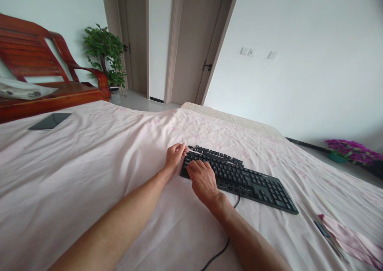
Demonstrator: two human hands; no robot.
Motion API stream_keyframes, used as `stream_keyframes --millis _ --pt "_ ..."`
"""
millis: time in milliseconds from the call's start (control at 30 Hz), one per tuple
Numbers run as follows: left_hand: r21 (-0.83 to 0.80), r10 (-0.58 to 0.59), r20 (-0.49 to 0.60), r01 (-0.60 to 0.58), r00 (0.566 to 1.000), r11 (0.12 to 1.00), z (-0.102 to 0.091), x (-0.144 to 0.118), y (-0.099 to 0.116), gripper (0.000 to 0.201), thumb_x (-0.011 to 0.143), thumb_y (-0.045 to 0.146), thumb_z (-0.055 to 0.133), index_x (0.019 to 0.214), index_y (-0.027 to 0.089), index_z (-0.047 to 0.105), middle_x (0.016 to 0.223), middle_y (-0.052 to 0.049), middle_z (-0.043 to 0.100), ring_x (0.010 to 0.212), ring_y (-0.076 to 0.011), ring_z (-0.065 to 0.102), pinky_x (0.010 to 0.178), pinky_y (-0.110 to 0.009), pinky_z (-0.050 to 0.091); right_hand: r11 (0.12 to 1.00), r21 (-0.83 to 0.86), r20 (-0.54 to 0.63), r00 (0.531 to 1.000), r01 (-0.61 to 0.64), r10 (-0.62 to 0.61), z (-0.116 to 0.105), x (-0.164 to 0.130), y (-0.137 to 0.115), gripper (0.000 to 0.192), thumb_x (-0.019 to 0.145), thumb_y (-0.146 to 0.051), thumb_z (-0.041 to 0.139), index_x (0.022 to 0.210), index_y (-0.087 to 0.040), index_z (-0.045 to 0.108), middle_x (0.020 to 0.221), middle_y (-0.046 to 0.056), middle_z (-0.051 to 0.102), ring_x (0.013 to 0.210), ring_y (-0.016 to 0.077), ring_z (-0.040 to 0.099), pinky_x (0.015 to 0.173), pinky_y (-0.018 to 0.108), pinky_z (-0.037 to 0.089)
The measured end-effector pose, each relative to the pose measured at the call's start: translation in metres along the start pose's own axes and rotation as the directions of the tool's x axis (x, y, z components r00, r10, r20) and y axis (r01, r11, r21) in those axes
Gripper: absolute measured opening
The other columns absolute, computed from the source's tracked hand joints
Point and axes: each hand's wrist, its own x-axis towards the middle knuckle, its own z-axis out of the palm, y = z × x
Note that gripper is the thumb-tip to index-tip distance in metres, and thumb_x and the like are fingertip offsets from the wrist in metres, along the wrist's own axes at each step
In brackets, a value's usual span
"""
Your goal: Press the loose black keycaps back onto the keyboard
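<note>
Surface: we see a bed point(74, 171) under a pale pink floral sheet, wrinkled, filling most of the view.
Keyboard: black keyboard point(248, 181) lies flat on the sheet, right of centre, running diagonally from upper left to lower right.
Cable: a black cable point(220, 252) leaves the keyboard's near edge and runs toward us over the sheet, between the two forearms.
Left hand: our left hand point(175, 154) sits at the keyboard's far-left corner, fingers curled and pinched around the corner keys; it grips that corner edge, though we cannot tell how firmly.
Right hand: our right hand point(203, 180) lies palm-down over the left end of the keys, fingers bent and pressing onto the keycaps; nothing is enclosed in it, it is resting rather than clutching.
Hands relation: both hands are close together at the same end of the keyboard, left just beyond and left of the right.
Near right: folded pink cloth strips point(350, 239) with a dark thin item beside them, too small to tell, near the bed's right edge.
Far left: dark flat tablet point(50, 120) on the sheet, well apart from the hands.
Background: red wooden bench point(44, 63), potted green plant point(104, 54), two doors point(197, 44), purple flowers point(353, 149) on the floor at right.
</note>
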Motion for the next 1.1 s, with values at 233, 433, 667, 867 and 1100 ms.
stream_keyframes --millis 233,433,667,867,1100 --pt "0.013 -0.003 0.013 0.002 1.0 1.0 0.0 -0.002 0.002 0.04 0.08 0.054 0.055 0.069 0.016 0.065 0.071 -0.006 0.069 0.057 -0.0131 0.059 0.053 -0.023 0.043 1.0 -0.01 0.021 1.0 0.007 -0.007 0.001 0.0 -0.005 0.02 0.087 -0.008 0.047 0.084 -0.018 0.065 0.091 0.008 0.06 0.087 0.0216 0.046 0.071 0.036 0.03" --pt "0.018 -0.004 0.029 0.004 1.0 1.0 -0.002 -0.002 0.001 0.041 0.079 0.055 0.055 0.071 0.016 0.066 0.07 -0.006 0.069 0.057 -0.0136 0.059 0.053 -0.023 0.043 0.992 0.108 -0.055 0.996 -0.06 0.066 0.013 -0.008 0.0 0.022 0.09 -0.014 0.049 0.096 -0.022 0.068 0.099 0.005 0.063 0.092 0.0194 0.047 0.075 0.034 0.032" --pt "0.023 -0.007 0.037 0.006 0.999 1.0 -0.003 -0.002 0.002 0.042 0.08 0.055 0.054 0.072 0.015 0.066 0.071 -0.007 0.07 0.058 -0.0142 0.061 0.054 -0.024 0.045 0.935 0.314 -0.165 0.96 -0.168 0.228 0.021 -0.016 0.011 0.034 0.09 -0.012 0.05 0.112 -0.031 0.068 0.108 0.002 0.066 0.098 0.018 0.049 0.081 0.033 0.032" --pt "0.028 -0.005 0.036 0.004 0.999 1.0 -0.004 -0.002 0.003 0.044 0.079 0.057 0.053 0.071 0.016 0.066 0.071 -0.007 0.07 0.058 -0.0147 0.061 0.054 -0.024 0.045 0.931 0.321 -0.141 0.963 -0.176 0.231 0.021 -0.016 0.01 0.034 0.089 -0.012 0.052 0.109 -0.034 0.07 0.111 0.0 0.065 0.102 0.0181 0.048 0.082 0.033 0.032" --pt "0.049 0.006 0.041 -0.008 0.999 0.999 -0.003 -0.003 0.004 0.043 0.079 0.056 0.054 0.072 0.016 0.067 0.069 -0.007 0.07 0.058 -0.015 0.062 0.055 -0.025 0.046 0.961 0.246 -0.087 0.984 -0.13 0.155 0.014 -0.011 0.006 0.027 0.089 -0.013 0.052 0.097 -0.029 0.072 0.108 0.001 0.066 0.102 0.0186 0.047 0.08 0.033 0.031"
